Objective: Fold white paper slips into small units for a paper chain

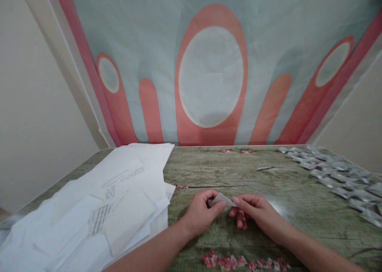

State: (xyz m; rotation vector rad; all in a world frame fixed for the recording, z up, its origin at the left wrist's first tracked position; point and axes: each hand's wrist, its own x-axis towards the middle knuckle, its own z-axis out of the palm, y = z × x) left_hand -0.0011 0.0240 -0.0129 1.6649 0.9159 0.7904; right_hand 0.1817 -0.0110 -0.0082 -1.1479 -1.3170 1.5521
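Between my two hands, just above the table's near middle, is a small folded piece of paper (pixel 221 199), greyish white and pointed toward the right. My left hand (pixel 199 209) grips its left part, with the thumb on the near face and the fingers behind. At the right tip, my right hand (pixel 254 210) pinches the paper between thumb and forefinger, its other fingers curled loosely below. The fingers partly cover the paper, so its full shape is hidden.
A large loose pile of white paper sheets (pixel 74 208), some printed, covers the left side of the wood-patterned table (pixel 203 168). Rows of small folded paper pieces (pixel 337 176) lie along the right edge. A patterned backdrop (pixel 161 33) hangs behind the far edge.
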